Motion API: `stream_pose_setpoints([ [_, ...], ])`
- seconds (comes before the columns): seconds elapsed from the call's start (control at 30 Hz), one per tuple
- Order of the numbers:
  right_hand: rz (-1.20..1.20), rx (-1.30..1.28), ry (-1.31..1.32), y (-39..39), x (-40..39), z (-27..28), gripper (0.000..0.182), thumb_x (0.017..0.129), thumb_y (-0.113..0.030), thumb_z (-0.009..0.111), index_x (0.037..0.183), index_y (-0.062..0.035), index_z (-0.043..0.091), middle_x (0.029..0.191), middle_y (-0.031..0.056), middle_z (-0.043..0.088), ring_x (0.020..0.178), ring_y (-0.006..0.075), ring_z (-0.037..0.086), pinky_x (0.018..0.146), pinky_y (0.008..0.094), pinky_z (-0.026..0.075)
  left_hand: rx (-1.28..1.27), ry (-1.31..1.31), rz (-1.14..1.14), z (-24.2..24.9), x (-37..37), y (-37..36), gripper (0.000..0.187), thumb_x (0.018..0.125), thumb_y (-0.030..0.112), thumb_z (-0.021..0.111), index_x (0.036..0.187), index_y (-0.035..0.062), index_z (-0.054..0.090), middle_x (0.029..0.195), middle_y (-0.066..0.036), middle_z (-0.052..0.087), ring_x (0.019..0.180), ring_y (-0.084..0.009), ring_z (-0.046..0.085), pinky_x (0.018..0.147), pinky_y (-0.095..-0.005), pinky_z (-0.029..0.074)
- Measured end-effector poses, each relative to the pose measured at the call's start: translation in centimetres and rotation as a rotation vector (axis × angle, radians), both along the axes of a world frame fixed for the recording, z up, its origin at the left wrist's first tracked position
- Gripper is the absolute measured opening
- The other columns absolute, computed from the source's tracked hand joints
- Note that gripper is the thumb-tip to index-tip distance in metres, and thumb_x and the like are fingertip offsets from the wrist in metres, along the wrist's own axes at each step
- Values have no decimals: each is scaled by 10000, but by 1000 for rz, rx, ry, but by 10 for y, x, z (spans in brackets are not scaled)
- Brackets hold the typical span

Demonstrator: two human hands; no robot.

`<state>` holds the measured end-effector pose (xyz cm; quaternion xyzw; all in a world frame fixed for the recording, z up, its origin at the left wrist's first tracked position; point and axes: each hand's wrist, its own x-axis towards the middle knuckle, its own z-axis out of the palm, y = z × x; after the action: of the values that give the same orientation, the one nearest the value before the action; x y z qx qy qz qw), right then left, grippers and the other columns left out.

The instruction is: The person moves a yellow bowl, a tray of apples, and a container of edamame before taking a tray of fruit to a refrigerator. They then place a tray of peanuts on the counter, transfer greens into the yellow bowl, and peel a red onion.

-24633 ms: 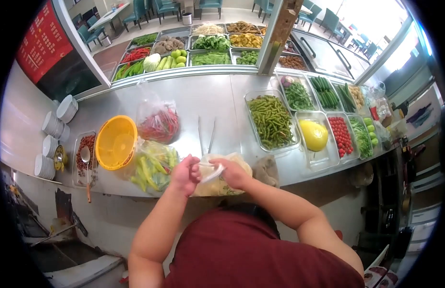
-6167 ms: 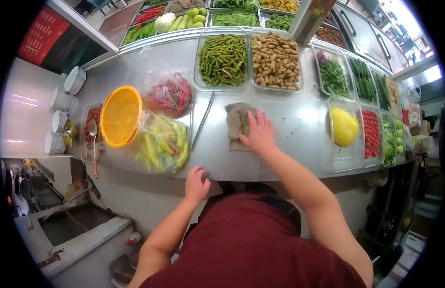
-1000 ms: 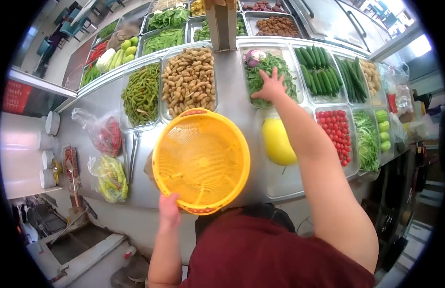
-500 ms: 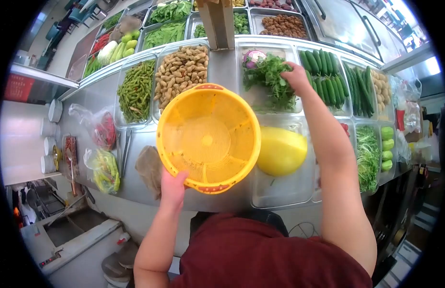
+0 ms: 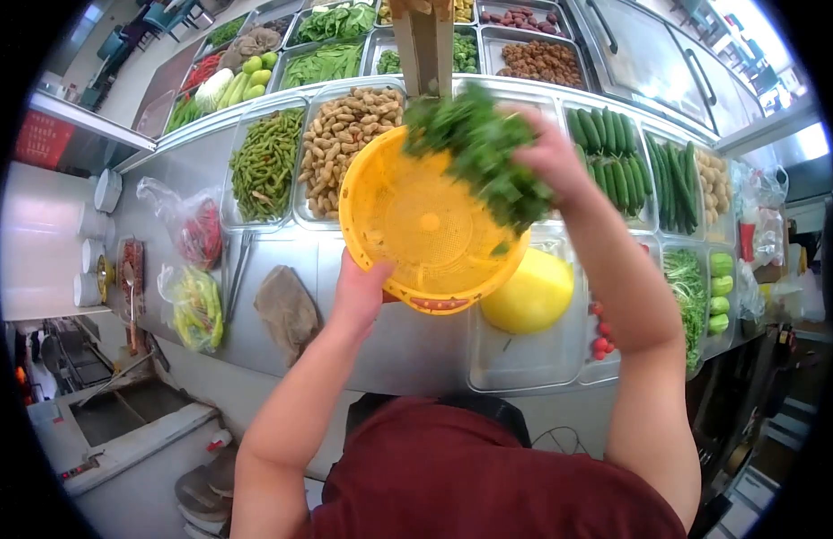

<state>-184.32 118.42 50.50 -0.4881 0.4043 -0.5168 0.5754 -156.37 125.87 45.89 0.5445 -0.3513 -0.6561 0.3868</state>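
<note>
My left hand is closed on the lower-left rim of a yellow plastic colander, which is tilted with its mouth toward me. Inside it, a few dark specks cling to the wall. A bunch of leafy greens is gripped in my right hand, above the colander's right side. Both the greens and that hand are smeared by motion. A small loose leaf shows just below the bunch. Behind the greens, most of a clear tray is hidden. A yellow melon-like piece lies in another tray, partly behind the colander.
Trays of peanuts, green pods, cucumbers and shredded greens line the counter. A brown cloth, tongs and bagged peppers lie at left. A post rises behind.
My right hand has lifted the greens out of the back tray and swung them left over the colander. My left hand has shifted the colander right and slightly away from me.
</note>
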Motion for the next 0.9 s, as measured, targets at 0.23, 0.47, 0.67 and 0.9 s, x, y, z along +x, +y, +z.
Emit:
stream_pose_setpoints([
  [0.23,334,-290,924,28,55,-38,525,739,-296,779,1215,-138,625,1322,163,518,1171,302,525,1004,381,419,-57,-63,4,-41,42,19,544,798,-90,474,1320,28,375,1211,-116,530,1093,-229,547,908,-337,474],
  [0.47,-344,-45,1090,-90,-46,-129,660,688,-399,805,1189,-23,598,1163,171,617,1147,307,560,986,399,440,61,-55,113,-54,92,65,570,743,-98,480,1298,7,408,1197,-90,533,1069,-212,543,901,-318,462],
  [0.67,-292,466,1295,-137,-47,-166,817,657,-536,786,1253,-34,538,1236,183,553,1162,314,533,969,391,448,73,-114,105,-61,98,84,564,759,-93,463,1310,16,410,1220,-90,525,1103,-223,532,947,-340,440],
  [0.9,-357,245,1446,-99,-61,-199,441,743,-368,738,1036,-53,641,1059,148,627,1081,320,568,913,420,476,113,-96,166,-70,97,88,569,750,-109,471,1304,9,416,1213,-91,534,1096,-219,536,943,-333,436],
])
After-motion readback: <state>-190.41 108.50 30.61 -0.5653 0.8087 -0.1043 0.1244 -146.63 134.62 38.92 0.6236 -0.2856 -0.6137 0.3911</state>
